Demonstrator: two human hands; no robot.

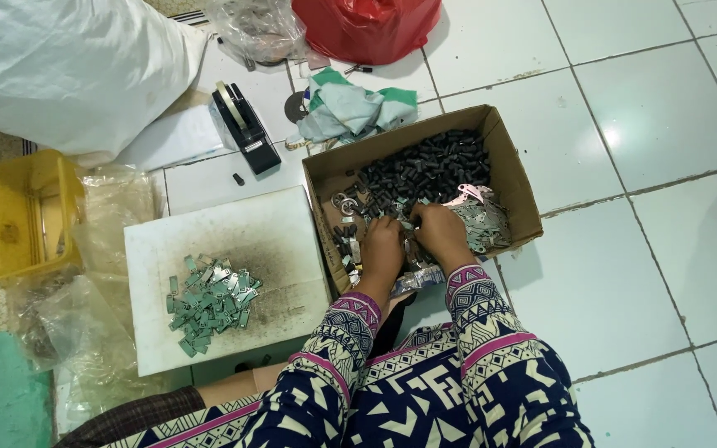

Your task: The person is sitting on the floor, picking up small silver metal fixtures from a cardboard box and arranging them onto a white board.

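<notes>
An open cardboard box (509, 166) lies on the tiled floor. It holds several small dark cylinders (429, 170) at the back and thin silvery-green metal pieces (483, 226) at the front. Both hands are down in the front of the box among the metal pieces. My left hand (382, 249) rests on them with fingers curled. Close beside it, my right hand (439, 235) has its fingers bent into the pile. What the fingers hold is hidden. A heap of the same metal pieces (209, 303) lies on a white board (242, 224) to the left.
A black tape dispenser (244, 126) and a green-white cloth (350, 108) lie behind the board. A red plastic bag (367, 26), a clear bag (255, 29) and a white sack (60, 66) sit at the back. A yellow crate (18, 216) stands at the left, near clear plastic bags (85, 323).
</notes>
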